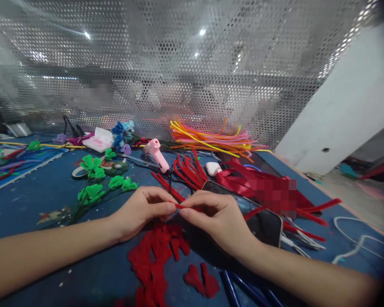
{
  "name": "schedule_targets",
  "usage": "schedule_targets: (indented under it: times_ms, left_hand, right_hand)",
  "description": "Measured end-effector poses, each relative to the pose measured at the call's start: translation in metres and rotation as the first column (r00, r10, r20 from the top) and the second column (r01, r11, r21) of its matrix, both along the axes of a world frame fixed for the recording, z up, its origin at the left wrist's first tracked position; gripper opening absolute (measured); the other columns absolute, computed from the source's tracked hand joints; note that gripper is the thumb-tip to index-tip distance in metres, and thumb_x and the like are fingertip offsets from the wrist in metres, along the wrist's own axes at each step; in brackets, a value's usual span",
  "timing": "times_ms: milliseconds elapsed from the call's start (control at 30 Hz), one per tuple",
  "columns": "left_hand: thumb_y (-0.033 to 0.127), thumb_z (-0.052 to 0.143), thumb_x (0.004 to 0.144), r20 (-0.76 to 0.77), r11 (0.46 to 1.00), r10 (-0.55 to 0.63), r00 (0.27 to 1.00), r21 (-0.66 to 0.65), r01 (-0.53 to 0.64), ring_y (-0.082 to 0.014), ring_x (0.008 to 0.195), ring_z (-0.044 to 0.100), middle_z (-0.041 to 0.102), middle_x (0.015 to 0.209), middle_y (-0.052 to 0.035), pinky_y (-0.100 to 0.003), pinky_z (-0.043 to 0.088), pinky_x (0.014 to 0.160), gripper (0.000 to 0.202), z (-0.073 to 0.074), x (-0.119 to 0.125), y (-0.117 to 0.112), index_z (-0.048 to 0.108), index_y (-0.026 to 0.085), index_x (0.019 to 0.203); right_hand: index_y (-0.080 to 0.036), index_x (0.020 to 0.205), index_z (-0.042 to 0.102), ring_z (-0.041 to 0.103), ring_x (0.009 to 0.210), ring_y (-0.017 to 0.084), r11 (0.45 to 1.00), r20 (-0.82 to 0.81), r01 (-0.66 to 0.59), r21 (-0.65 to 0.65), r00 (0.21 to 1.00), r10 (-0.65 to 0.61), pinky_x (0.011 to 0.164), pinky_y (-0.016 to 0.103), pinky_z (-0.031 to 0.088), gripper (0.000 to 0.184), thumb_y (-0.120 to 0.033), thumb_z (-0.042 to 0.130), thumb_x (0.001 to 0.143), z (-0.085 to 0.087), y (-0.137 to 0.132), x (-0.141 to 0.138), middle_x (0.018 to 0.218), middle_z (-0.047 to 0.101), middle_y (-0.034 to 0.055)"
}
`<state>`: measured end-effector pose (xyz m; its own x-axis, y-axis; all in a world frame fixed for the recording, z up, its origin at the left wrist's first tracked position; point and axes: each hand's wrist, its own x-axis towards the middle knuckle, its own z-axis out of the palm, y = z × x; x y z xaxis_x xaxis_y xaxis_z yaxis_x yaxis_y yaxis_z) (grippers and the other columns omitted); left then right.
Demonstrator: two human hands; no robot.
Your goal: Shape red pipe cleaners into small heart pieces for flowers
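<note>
Fingertips of our left hand (141, 211) and our right hand (217, 217) meet over the middle of the blue table (35, 192). Both are pinched shut on a short red pipe cleaner (180, 207), held level between them. A heap of red hearts (156, 251) lies on the table just nearer to us. A phone (264, 221) lies beside our right hand, partly under it. Farther off we see a pink glue gun (156, 154), green leafy stems (94, 192) to the left, and a bundle of coloured pipe cleaners (211, 138) by the far mesh wall (179, 64).
</note>
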<state>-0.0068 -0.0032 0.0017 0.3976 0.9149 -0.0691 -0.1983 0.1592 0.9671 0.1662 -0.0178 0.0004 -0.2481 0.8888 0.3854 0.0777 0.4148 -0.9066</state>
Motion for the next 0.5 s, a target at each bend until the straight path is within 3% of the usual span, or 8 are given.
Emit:
schedule_targets:
  times_ms: [333,400,500]
  left_hand:
    - [0.025,0.079,0.054,-0.067,0.995,-0.096,0.993,0.033,0.098,-0.0065,0.050,0.049,0.059,0.055,0.0024,-0.018,0.037,0.050,0.021,-0.0014,-0.0028,-0.0003,0.062,0.014,0.061]
    - [0.023,0.078,0.053,-0.077,0.985,-0.158,0.984,0.056,0.162,-0.0079,0.054,0.052,0.060,0.059,0.0018,-0.019,0.039,0.053,0.021,-0.0002,-0.0038,-0.0011,0.062,0.014,0.062]
    - [0.017,0.078,0.052,-0.120,0.958,-0.259,0.959,0.097,0.270,-0.0098,0.057,0.054,0.061,0.061,0.0012,-0.020,0.042,0.056,0.019,0.0015,-0.0052,-0.0033,0.061,0.015,0.062]
  right_hand:
    - [-0.017,0.069,0.061,0.048,0.055,0.008,0.988,0.209,-0.109,0.114,0.974,0.084,0.048,0.020,0.038,0.010,-0.023,0.059,0.077,0.0028,-0.0053,0.0029,0.062,0.055,-0.0013]
    - [-0.018,0.072,0.060,0.050,0.059,0.008,0.963,0.259,-0.201,0.177,0.954,0.151,0.053,0.020,0.041,0.008,-0.022,0.059,0.078,0.0035,-0.0070,0.0050,0.066,0.056,-0.0009]
    - [-0.019,0.076,0.059,0.053,0.064,0.009,0.884,0.338,-0.366,0.291,0.904,0.263,0.059,0.021,0.044,0.008,-0.020,0.055,0.082,0.0044,-0.0100,0.0081,0.070,0.059,0.0005]
